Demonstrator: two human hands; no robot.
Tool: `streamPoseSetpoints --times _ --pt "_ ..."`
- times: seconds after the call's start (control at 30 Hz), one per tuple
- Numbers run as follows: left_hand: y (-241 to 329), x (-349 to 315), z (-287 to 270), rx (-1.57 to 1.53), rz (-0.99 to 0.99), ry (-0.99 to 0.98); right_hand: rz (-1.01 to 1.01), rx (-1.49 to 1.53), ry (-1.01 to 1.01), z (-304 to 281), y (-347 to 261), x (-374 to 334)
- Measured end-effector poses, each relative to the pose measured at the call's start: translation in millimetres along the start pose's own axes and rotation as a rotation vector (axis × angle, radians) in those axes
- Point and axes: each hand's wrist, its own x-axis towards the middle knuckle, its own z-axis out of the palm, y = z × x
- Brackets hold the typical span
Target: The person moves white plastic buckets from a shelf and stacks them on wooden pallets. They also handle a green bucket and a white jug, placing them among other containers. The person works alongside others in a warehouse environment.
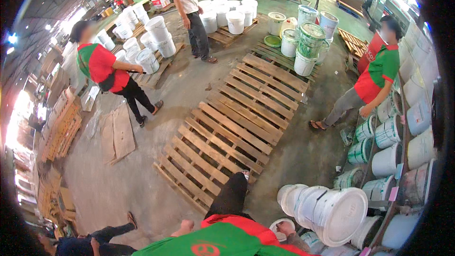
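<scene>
Right hand: the hand point(286, 228), forearm reaching in from the lower edge, is turned down with bent fingers over a white bucket.
Right grip: fingers lie over the bucket's top; whether they clasp it I cannot tell.
White bucket: the bucket point(275, 233) sits directly under the right grip, beyond the near right corner of the pallet row point(222, 114).
Left hand: the hand point(184, 228) is held low near the body, knuckles forward, well apart from the bucket.
Left grip: fingers look curled in; too small to tell if anything is inside.
Bucket stack: white pails point(339, 215) stand just beside the right hand.
Rack: shelving point(389, 206) full of stained buckets runs along the right.
Pallet row: wooden slats stretch away across the floor point(137, 185), green-smeared buckets point(311, 40) at the far right corner.
Co-workers: one person point(377, 73) by the rack, another point(102, 66) left of the pallets.
</scene>
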Motion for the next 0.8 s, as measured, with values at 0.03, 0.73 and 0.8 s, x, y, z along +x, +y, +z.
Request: streamPoseSetpoints --times 0.03,0.73,0.8 --pt "21.6 10.8 -22.7 0.028 0.103 0.070 0.079 0.140 0.059 -16.5 -19.9 8.3" --pt "463.2 117.8 -369.8 -0.457 0.384 0.472 0.112 0.169 0.603 -418.3 10.6 152.9" --pt "452.1 108.8 -302.6 -0.253 0.271 0.490 0.009 0.043 0.434 -429.0 65.6 183.7"
